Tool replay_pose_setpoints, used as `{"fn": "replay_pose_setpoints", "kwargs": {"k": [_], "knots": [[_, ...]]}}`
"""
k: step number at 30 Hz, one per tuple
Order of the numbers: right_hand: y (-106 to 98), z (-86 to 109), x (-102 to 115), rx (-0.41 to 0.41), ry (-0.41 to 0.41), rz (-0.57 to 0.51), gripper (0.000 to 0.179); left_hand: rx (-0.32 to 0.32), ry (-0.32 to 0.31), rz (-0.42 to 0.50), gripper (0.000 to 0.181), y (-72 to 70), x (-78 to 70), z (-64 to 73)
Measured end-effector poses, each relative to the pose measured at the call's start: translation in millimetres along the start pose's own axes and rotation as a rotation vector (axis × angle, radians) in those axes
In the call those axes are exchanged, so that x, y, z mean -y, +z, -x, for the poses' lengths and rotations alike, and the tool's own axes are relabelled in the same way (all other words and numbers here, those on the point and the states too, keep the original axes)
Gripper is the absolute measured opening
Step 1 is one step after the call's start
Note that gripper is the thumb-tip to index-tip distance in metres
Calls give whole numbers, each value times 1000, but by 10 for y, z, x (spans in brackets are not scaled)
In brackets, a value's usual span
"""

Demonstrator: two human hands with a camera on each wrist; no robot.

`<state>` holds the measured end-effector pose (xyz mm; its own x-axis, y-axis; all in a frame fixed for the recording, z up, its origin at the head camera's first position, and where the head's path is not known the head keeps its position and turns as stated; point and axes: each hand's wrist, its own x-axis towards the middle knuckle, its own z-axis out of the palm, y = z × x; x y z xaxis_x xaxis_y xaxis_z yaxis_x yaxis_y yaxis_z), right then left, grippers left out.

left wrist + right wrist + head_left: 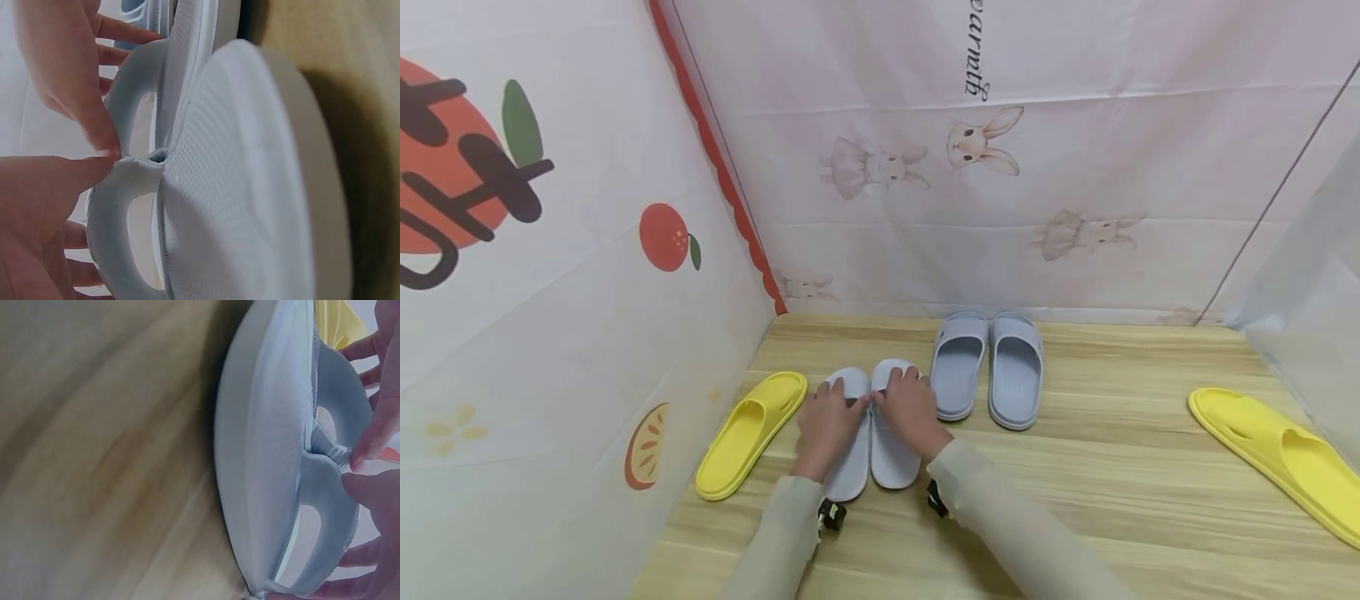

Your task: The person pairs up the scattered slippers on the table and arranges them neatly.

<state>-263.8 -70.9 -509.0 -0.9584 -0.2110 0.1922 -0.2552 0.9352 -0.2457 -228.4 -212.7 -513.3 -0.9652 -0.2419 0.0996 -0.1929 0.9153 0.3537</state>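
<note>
Two pale grey slide slippers stand side by side on the wooden floor, the left slipper (848, 468) touching or nearly touching the right slipper (895, 463). My left hand (827, 423) holds the left one across its strap (106, 219), thumb at the inner side and fingers over the outer side. In the same manner my right hand (912, 410) grips the strap (331, 515) of the right one. Both thumbs meet where the straps come together. The wrist views show the heel ends close up, with shadow beneath the soles.
A yellow slipper (751, 435) lies slanted by the left wall; another yellow slipper (1277, 458) lies far right. A blue-grey pair, left slipper (957, 379) and right slipper (1017, 383), stands just right of my hands. Printed sheets (880, 242) enclose the wooden floor (1097, 500).
</note>
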Motion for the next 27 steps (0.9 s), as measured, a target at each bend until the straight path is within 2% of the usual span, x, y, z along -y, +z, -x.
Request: {"fn": "replay_pose_setpoints", "kwargs": {"k": [6,17,27], "knots": [[-12,-74,-53,-20,0,1,57,1,6,0,75,45,-42,-96],[10,-257,-104,-3,29,101,58,10,15,25,73,43,-126,-227],[-2,-440,-143,31,43,78,53,31,25,38,73,120,-151,-423]]}}
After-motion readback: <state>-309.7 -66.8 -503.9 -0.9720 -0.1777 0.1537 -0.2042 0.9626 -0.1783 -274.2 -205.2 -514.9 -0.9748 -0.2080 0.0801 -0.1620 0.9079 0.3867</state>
